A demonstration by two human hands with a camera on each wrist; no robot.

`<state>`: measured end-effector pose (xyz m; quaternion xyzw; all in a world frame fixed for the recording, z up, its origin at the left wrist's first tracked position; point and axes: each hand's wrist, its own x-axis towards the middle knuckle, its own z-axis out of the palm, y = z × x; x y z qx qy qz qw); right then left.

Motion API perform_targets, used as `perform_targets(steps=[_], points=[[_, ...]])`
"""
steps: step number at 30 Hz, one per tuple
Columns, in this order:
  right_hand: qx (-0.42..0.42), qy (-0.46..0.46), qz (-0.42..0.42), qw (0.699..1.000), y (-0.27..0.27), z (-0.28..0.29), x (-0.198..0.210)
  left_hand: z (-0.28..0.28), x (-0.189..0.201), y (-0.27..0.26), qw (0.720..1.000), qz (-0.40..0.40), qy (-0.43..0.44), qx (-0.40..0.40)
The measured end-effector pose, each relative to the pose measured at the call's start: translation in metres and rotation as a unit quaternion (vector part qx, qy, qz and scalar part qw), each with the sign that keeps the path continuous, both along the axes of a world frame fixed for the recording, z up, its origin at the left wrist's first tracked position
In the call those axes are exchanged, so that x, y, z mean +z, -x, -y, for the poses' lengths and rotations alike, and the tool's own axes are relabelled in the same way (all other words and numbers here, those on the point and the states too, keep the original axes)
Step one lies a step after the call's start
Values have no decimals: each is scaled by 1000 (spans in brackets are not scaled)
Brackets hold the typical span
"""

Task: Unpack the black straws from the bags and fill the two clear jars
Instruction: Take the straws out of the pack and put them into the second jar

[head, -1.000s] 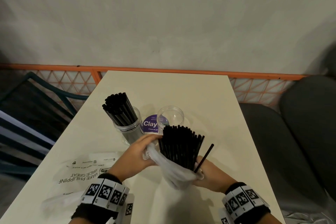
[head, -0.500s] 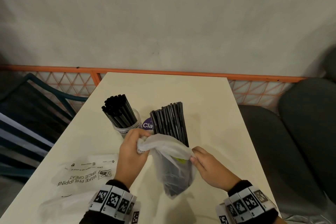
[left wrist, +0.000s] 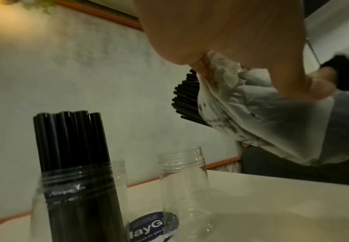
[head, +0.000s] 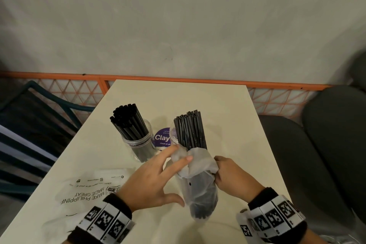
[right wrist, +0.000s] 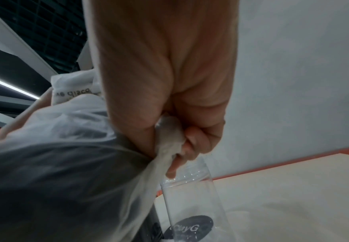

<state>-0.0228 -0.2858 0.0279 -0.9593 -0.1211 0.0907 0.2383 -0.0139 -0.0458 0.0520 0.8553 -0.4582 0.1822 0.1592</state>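
About halfway, I'd say. The left jar (head: pixel 138 142), left of centre in the head view, is already packed with thick black straws (head: pixel 128 123) that stand well above its rim. The second jar (left wrist: pixel 185 185) stands just right of it on the pale surface (head: pixel 227 109) and is empty; the left wrist view shows clean through it to a round purple sticker (head: pixel 162 137) lying between the two jars. In the head view this jar is mostly hidden behind the bundle.

That bundle of thin straws (head: pixel 190 130) is the work left. It sits upright in the middle of the frame, its lower half inside a cloudy plastic bag (head: pixel 200 190) and its upper half poking out of the bunched mouth. The bag looks held up off the surface, nearer than the empty jar and about in line with it.

The left hand (head: pixel 150 180) has its fingers fairly straight and spread; the fingertips (head: pixel 187 158) press into the crumpled bag mouth, and the left wrist view shows a fold of plastic caught against them. The right hand (head: pixel 231 176) is curled tight, pinching a twist of the bag's edge on its right side.

A flattened printed bag (head: pixel 93 190) lies at lower left, apparently emptied. What's left, by my guess: free this bundle, drop it into the clear jar.
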Motion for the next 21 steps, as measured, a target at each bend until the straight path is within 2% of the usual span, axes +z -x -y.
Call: perform_targets(steps=[3, 8, 11, 15, 17, 19, 21], points=[[4, 5, -35, 999, -3, 1, -2, -4, 5, -9, 993, 76, -90, -18], [41, 15, -41, 998, -2, -6, -7, 3, -6, -8, 971, 173, -166, -1], [80, 23, 7, 997, 2, -11, -4, 8, -15, -5, 967, 208, -145, 26], [123, 17, 51, 991, 3, -6, 14, 13, -12, -6, 968, 239, -61, 39], [149, -51, 66, 985, 3, 1, 25, 12, -5, -9, 976, 209, -60, 26], [129, -149, 61, 978, 6, 6, 33, 11, 5, -13, 989, 130, -75, 10], [94, -236, 59, 965, 8, 8, 34, 10, 12, -18, 997, 50, -46, -20]])
